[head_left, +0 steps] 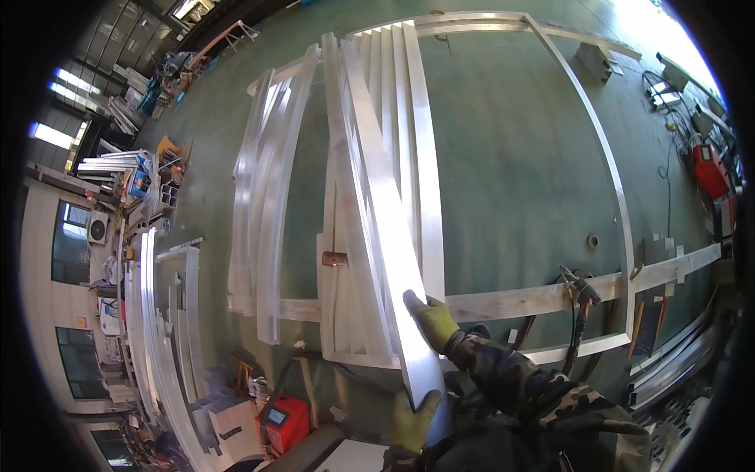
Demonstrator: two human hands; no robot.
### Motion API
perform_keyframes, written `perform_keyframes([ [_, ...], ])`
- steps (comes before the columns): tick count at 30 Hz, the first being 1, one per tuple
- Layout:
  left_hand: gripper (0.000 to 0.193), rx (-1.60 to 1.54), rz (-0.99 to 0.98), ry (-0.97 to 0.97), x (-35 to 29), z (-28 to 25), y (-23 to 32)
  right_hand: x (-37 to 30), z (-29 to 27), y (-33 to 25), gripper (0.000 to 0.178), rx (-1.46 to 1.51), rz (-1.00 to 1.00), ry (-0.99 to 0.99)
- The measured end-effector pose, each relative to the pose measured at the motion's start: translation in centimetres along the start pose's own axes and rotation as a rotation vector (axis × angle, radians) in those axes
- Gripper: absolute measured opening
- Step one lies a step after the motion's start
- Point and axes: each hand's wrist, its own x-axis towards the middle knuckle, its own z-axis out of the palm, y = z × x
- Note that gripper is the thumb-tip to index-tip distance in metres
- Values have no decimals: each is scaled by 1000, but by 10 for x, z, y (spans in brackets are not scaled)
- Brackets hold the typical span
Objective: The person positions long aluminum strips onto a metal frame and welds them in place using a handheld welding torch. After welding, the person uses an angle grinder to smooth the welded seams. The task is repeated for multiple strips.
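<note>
A long, silvery metal bar (397, 248) slants away from me over a metal frame (609, 157) with several parallel slats (427, 173). My left hand (410, 423), in a yellow-green work glove, is closed around the bar's near end. Farther up, my right hand (435, 322), gloved alike, grips the bar's right edge, its thumb on the upper face. The bar's far part lies over the slats beside another long bar (334, 118). A small brown block (335, 259) rests on the slats left of the bar.
More metal bars (271, 197) lie stacked left of the slats. A welding torch (580, 287) with a cable hangs over a crossbeam (519, 301) on the right. Red machines stand at lower left (285, 425) and far right (710, 169). A small ring (592, 241) lies inside the frame.
</note>
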Motion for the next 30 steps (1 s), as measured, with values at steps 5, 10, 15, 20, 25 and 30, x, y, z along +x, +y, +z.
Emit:
perform_keyframes([
  [5,39,64,35,19,-17,12,12,13,-13,27,67,120,-72,-32],
  [10,33,-94,102,-32,-30,0,43,9,-12,25,57,306,-219,-172],
  [15,33,-191,170,-71,-34,-23,44,-17,-7,37,47,246,-554,-195],
  [20,42,-189,271,-197,-40,-46,70,-77,-28,6,48,-54,-368,-276],
  [25,54,-312,312,-357,-30,-68,65,-145,-17,-6,59,154,-147,-281],
  [30,50,-329,355,-408,-30,-83,73,-170,-8,-13,68,136,-237,-91],
])
